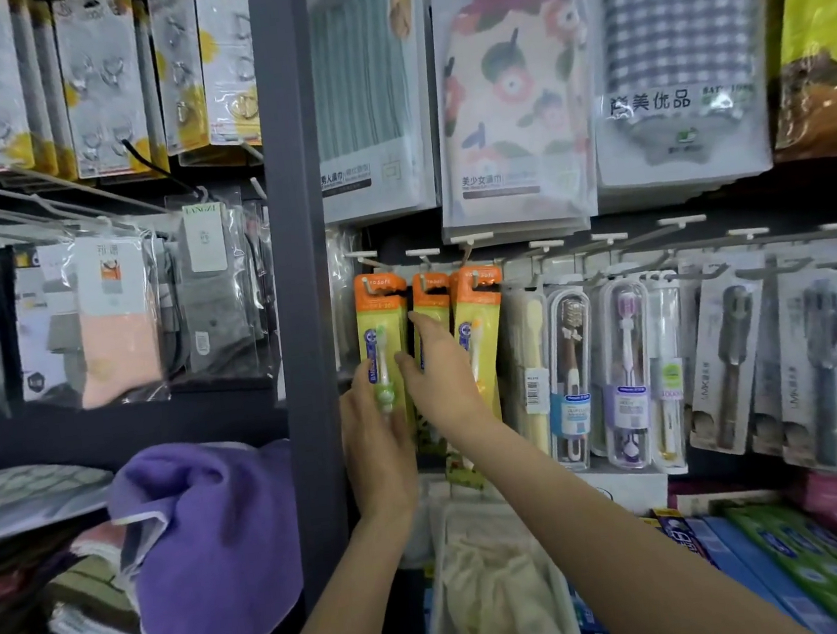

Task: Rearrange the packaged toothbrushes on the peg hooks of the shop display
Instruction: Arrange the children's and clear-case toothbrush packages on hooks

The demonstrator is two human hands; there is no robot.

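Both forearms reach up to three orange-and-yellow toothbrush packs hanging on adjacent peg hooks. The left hand [375, 437] holds the leftmost pack [383, 341] at its lower part, fingers curled around it. The right hand [437, 366] lies with straight fingers on the middle pack [430, 300], beside the right pack [479, 320].

- A shop is shown: packaged toothbrushes [629, 372] are hung in rows on peg hooks [680, 223].
- Carded adhesive hooks [97, 82] and bagged socks [117, 317] are displayed left of a grey upright [296, 226].
- A barcode label [533, 391] is stuck on one pack.
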